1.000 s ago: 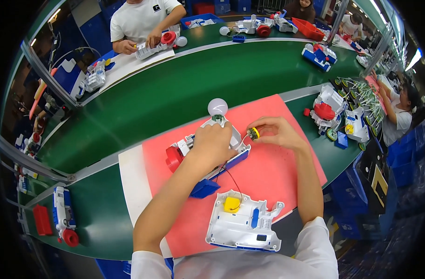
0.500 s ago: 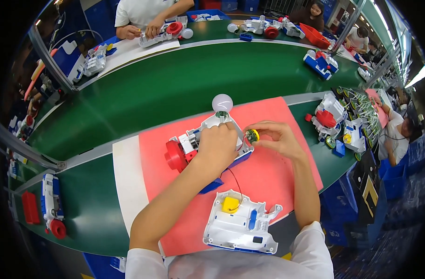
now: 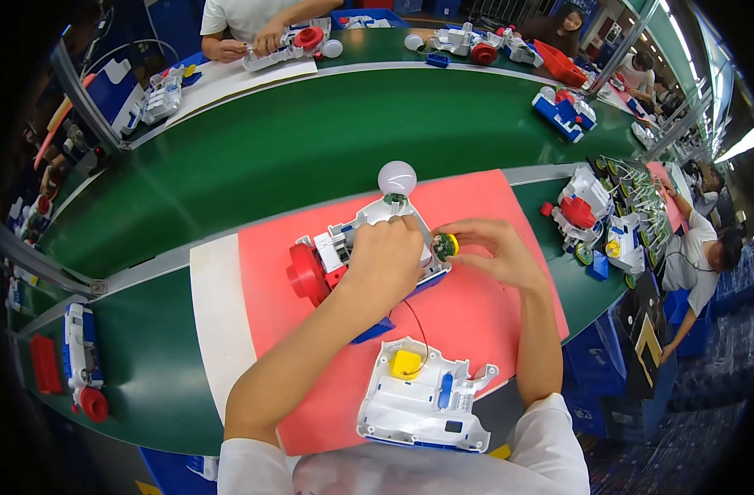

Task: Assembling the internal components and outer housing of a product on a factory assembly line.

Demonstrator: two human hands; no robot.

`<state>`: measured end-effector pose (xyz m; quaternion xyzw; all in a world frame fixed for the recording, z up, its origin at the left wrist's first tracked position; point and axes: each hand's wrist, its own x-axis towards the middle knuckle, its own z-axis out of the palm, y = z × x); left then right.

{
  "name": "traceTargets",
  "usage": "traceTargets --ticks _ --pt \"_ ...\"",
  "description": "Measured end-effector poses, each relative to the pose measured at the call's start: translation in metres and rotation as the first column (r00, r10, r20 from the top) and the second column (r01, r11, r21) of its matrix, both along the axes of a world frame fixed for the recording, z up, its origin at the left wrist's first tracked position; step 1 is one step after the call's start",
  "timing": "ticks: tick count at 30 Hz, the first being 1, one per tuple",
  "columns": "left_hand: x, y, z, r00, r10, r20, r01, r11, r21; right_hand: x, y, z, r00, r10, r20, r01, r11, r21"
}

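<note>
A white and blue plastic housing half [image 3: 375, 213] lies open on the pink mat [image 3: 492, 313], with a red round part [image 3: 308, 273] at its left end and a pale globe [image 3: 397, 178] at its far edge. My left hand [image 3: 387, 256] reaches into the housing, fingers bent and closed; what they grip is hidden beneath them. With thumb and fingertips my right hand [image 3: 502, 254] holds a small round circuit board [image 3: 445, 247] with a yellow rim at the housing's right side. Nearer me lies the matching white shell [image 3: 422, 400], inner side up, with a yellow block [image 3: 406, 365] and a thin wire running toward the housing.
A green conveyor belt [image 3: 294, 132] curves past the far side. At left stand another white-blue unit [image 3: 81, 346] and a red tray [image 3: 46, 363]. Partly built units [image 3: 581, 206] and a heap of wired round boards [image 3: 633, 186] lie at right. Co-workers sit across and to the right.
Both hands stay almost in place, and the round board has turned slightly in my right fingers. The co-worker at right has stretched an arm down toward the boxes.
</note>
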<state>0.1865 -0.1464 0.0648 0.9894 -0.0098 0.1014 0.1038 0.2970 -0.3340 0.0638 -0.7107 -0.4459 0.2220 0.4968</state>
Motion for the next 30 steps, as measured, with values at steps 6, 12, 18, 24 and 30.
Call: traceTargets --ticks 6,12,18,24,30 --pt "-0.002 -0.003 -0.001 1.000 0.002 -0.007 -0.002 0.999 0.034 -0.008 0.000 -0.002 0.958 -0.051 0.284 0.062 0.998 -0.028" --pt "-0.003 -0.018 -0.004 0.997 0.076 0.002 -0.075 0.984 0.164 -0.019 -0.012 -0.028 0.888 -0.157 0.432 0.135 0.987 0.081" --pt "0.002 -0.009 -0.012 0.996 0.070 0.052 -0.078 0.981 0.175 -0.018 0.000 -0.031 0.880 -0.159 0.447 0.144 0.987 0.067" --pt "-0.022 0.002 0.032 0.984 0.022 0.179 -0.095 0.905 0.415 -0.040 -0.010 -0.021 0.913 -0.326 0.244 0.287 0.940 0.182" --pt "-0.141 0.017 0.077 0.994 0.026 0.103 -0.028 0.999 0.018 -0.121 -0.074 0.006 0.970 0.082 0.229 0.025 0.902 -0.432"
